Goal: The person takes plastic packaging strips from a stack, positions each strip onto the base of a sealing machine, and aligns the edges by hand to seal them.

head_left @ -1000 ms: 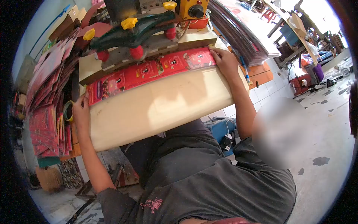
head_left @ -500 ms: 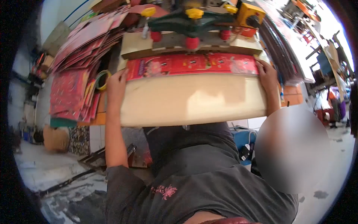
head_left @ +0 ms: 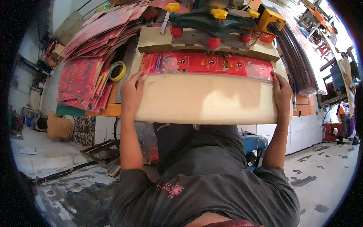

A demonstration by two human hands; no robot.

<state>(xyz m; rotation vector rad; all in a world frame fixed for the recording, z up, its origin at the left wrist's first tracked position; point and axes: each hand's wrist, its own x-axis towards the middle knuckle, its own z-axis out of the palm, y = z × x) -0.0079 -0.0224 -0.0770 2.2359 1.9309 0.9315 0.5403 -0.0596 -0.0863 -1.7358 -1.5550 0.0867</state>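
Note:
A long strip of red printed plastic sheet (head_left: 208,65) lies across a cream-coloured padded board (head_left: 177,96), along the front of a press machine (head_left: 211,22). At its left end, my left hand (head_left: 131,86) has thumb and fingers closed on the front corner. Opposite it, my right hand (head_left: 282,90) is closed at the sheet's right front corner, with the fingertips partly hidden. Both forearms rest along the sides of the board. The sheet's back edge runs up to the machine's wooden bar (head_left: 204,48).
Stacks of red printed sheets (head_left: 81,81) lie to the left, beside a yellow tape roll (head_left: 117,71). A yellow control box (head_left: 270,19) with a black knob stands on the machine's right. Dark stacked sheets (head_left: 298,64) lie further right. A blue container (head_left: 255,143) sits below the table.
The view has swung so the board and machine sit further right in the picture. My hands stay at the two ends of the sheet, with little visible change between them and it.

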